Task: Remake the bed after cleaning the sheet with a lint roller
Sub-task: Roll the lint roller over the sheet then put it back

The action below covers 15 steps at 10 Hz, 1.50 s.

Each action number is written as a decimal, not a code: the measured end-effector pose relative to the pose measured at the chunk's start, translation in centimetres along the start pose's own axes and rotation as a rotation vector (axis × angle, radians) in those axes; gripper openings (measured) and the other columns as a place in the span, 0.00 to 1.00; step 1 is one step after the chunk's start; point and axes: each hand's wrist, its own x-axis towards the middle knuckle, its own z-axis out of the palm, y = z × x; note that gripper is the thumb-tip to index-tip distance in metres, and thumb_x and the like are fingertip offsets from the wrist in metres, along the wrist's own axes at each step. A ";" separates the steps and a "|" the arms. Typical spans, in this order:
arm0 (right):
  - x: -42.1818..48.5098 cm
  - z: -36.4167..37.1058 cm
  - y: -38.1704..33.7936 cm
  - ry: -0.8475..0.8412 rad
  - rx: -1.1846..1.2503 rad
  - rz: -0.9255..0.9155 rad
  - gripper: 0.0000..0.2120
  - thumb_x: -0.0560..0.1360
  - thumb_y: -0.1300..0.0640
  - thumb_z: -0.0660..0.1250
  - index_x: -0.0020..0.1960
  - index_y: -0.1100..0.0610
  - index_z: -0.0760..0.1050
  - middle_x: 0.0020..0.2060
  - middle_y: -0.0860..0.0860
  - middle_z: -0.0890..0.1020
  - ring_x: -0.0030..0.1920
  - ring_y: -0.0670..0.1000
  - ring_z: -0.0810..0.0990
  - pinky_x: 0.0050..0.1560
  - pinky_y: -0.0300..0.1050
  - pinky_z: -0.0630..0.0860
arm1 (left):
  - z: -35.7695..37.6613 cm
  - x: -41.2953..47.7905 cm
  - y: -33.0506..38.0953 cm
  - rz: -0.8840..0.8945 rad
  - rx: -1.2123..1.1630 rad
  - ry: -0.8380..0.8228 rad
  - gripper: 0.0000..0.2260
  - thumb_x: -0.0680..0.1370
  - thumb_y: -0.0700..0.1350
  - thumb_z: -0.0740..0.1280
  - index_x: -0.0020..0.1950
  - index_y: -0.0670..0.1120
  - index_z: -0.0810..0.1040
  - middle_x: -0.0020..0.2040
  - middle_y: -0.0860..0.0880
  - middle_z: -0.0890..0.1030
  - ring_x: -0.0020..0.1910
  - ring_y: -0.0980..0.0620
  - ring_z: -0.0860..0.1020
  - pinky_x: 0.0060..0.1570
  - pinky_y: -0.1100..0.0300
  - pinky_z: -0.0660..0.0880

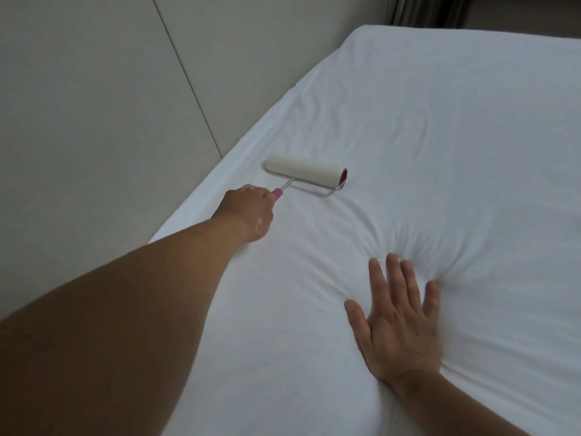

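Left fingers: curled round the pink handle of the lint roller (306,174), one only.
Left hand (248,210): arm stretched out, near the bed's left edge.
Lint roller: its pale drum lies on the sheet (440,136), just ahead of the left hand.
Right fingers (393,278): five, straight and spread.
Right hand (396,322): pressed flat on the sheet, denting it; creases fan out.
Sheet: one, white, covering the bed.
Wall (94,105): pale panels beside the bed.
Curtain (430,9): dark, at the far corner.

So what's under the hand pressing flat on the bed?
Only the white sheet, dented and wrinkled around the right hand. The hand covers the patch right beneath it, and the sheet hides whatever lies below.
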 end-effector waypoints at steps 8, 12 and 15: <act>-0.1 0.8 0.2 0.038 -0.030 0.012 0.37 0.78 0.32 0.42 0.81 0.52 0.53 0.80 0.54 0.55 0.80 0.55 0.52 0.76 0.65 0.50 | -1.5 0.5 -1.7 -0.024 0.133 -0.035 0.17 0.86 0.43 0.50 0.71 0.43 0.70 0.64 0.41 0.76 0.63 0.40 0.73 0.59 0.51 0.71; -0.3 0.4 0.0 0.030 0.013 0.022 0.37 0.78 0.31 0.43 0.81 0.50 0.52 0.80 0.53 0.54 0.80 0.54 0.50 0.76 0.65 0.48 | -1.0 -23.9 -22.3 -0.032 -0.051 0.010 0.17 0.74 0.76 0.51 0.57 0.79 0.74 0.53 0.78 0.76 0.59 0.66 0.77 0.56 0.65 0.72; -0.6 0.1 -0.2 0.072 -0.006 0.012 0.37 0.78 0.30 0.41 0.80 0.50 0.51 0.80 0.55 0.55 0.80 0.56 0.52 0.76 0.66 0.50 | -1.2 -23.9 -21.4 0.010 0.023 0.005 0.21 0.80 0.62 0.54 0.63 0.59 0.81 0.61 0.54 0.83 0.60 0.47 0.80 0.57 0.56 0.73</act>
